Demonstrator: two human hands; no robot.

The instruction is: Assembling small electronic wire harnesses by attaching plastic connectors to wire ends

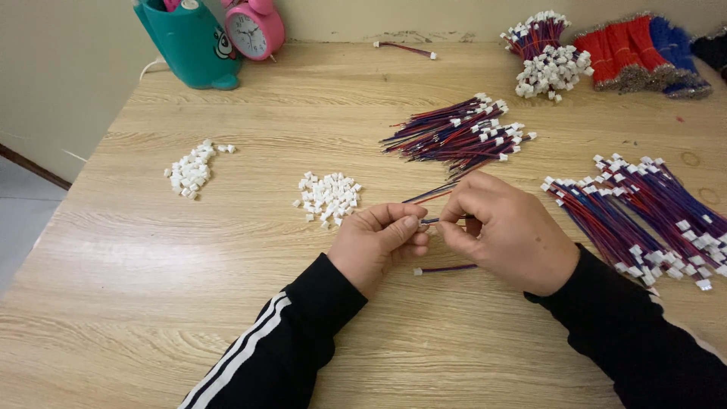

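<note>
Left hand (379, 241): it is sitting just left of the frame centre, fingers curled together and thumb pressing on the near end of a thin wire lead (433, 220).
Right hand (506, 229): it is sitting just right of the centre, thumb and forefinger pinching together on the same wire lead; the two hands are almost touching.
Wire lead: it is lying between the fingertips of both hands, slightly right of the frame centre, above the table (151, 303).
Loose lead (445, 268): it is lying on the table just below the hands, with a white plug at its left end.
White connectors (328, 197): a small heap is lying left of the hands; a second heap (191, 171) is lying further left.
Wire bundles: one pile (462, 136) is lying above the hands, another (644, 216) at the right edge.
Upper left of the frame: a teal holder (189, 42) and a pink clock (254, 29) are standing there.
</note>
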